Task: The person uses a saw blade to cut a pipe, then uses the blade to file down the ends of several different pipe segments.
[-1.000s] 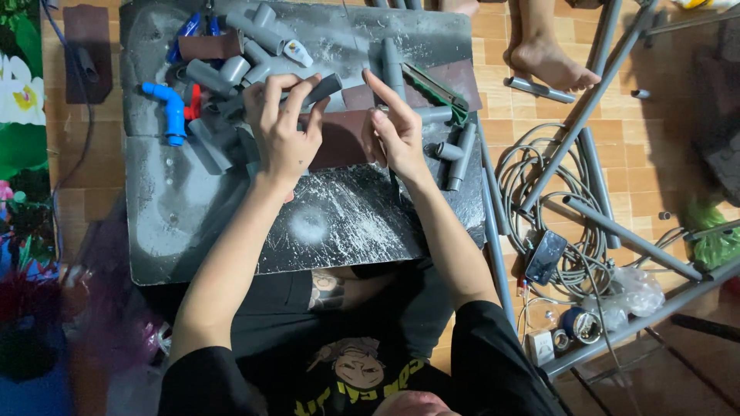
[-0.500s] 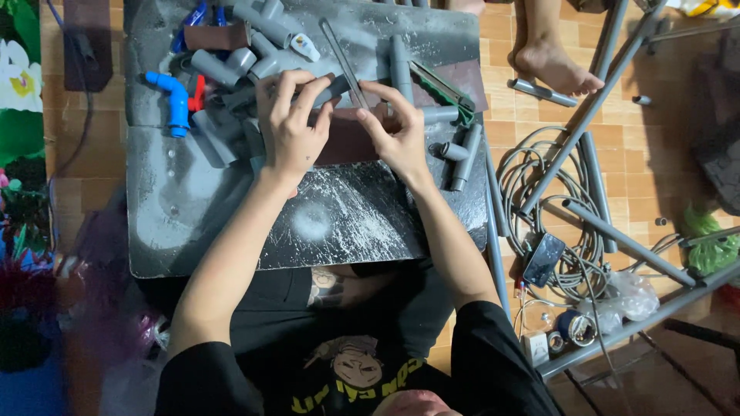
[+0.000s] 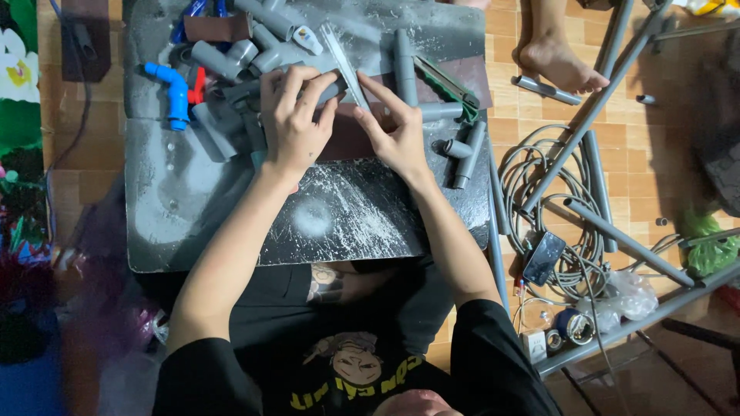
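Far left on the dusty dark work board [image 3: 200, 223]: a blue pipe elbow [image 3: 171, 88], a small red fitting [image 3: 198, 83] just beside it, then a heap of grey pipe fittings [image 3: 231, 58] spreading toward the middle.

Next, the left hand [image 3: 291, 123], palm down over the heap, fingers curled and closed around a grey pipe piece [image 3: 330, 91] whose end shows past the fingertips; thumb tucked against the piece's near side. Under the wrist, a brown sheet, perhaps sandpaper [image 3: 347, 142], lying flat on the board.

Just right of that, a thin pale metal blade [image 3: 345, 65], slanting up and away from the hands, its lower end meeting the right hand [image 3: 395, 131]. Index finger stretched out along the blade's base, pressing it toward the held pipe piece; other fingers loosely bent, not a full fist. Whether the blade is pinched or only pushed: cannot tell.

Further right: an upright grey pipe length [image 3: 405, 65], a green-handled tool [image 3: 445, 81], two short grey pipe stubs [image 3: 466, 150]. Off the board, a coil of grey cable [image 3: 551, 200] on the tiled floor, and another person's bare foot [image 3: 559, 65] near the top.
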